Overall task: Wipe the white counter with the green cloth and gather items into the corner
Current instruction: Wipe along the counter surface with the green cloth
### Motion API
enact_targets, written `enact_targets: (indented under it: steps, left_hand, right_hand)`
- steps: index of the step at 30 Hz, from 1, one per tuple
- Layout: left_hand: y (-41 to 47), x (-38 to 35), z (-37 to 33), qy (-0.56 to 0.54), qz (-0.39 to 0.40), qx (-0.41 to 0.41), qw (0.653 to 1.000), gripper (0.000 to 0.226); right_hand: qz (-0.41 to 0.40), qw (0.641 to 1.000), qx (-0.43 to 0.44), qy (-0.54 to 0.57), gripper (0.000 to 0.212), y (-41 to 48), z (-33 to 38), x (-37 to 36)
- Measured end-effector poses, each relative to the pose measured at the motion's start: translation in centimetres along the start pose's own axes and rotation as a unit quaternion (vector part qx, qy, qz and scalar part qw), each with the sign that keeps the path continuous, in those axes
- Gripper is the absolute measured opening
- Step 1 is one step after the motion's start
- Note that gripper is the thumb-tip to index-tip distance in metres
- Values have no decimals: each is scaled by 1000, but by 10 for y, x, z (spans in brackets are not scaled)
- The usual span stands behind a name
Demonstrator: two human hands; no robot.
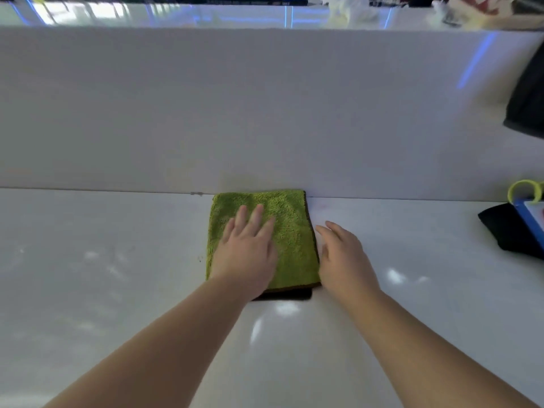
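Two open hands: left hand [247, 251] lay flat on green cloth [291, 219], presumably pressing it to wipe bench [117, 260]; right hand [344, 254] empty, just beside cloth's right edge.

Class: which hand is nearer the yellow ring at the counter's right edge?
Right. The right hand is just right of the green cloth, toward the yellow ring; the left hand rests flat on the cloth, farther left.
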State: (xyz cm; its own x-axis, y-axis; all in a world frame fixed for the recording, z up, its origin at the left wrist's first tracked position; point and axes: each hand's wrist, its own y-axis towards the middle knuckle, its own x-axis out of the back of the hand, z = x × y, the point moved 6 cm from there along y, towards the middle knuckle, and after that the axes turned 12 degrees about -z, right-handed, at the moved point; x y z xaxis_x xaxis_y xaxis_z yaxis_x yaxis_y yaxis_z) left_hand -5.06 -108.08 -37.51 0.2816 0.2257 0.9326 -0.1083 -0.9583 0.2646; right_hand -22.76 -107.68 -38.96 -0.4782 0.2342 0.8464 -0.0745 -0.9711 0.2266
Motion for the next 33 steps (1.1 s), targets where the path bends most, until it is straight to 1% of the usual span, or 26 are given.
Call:
enact_targets:
  steps: [2,5,8,13,17,19,21,24,30,33]
  left_hand:
    - [7,-16,-16,22,18,0,1000,57]
    - [20,-31,-27,26,22,9,999,57]
    - [26,-43,-28,18,27,10,999,58]
    - [22,-53,-20,0,18,26,1000,64]
    - [28,-47,-16,-44,-14,62,997,60]
    - [31,-44,-16,-19,-32,55,998,59]
    - [32,-47,-14,2,-20,54,998,62]
    - [30,-54,-8,-2,10,63,998,65]
    - [24,-51,5,-7,14,41,999,64]
    - [21,-48,14,-10,11,33,999,65]
  right_hand:
    - [8,1000,1,-29,52,-1,-17,-2]
    - [15,996,48,-76,54,1,-25,-11]
    - [13,995,64,-74,52,8,-21,-18]
    - [-18,995,65,-80,45,27,-12,-23]
    - [-39,993,58,-93,41,31,-10,-22]
    - [-51,992,60,-95,40,31,-10,-22]
    - [-61,991,63,-97,40,31,-9,-22]
    - [-62,990,62,-108,44,30,-10,-22]
    - [-43,984,57,-164,45,28,-1,-24]
    - [-46,985,44,-159,43,31,7,-29]
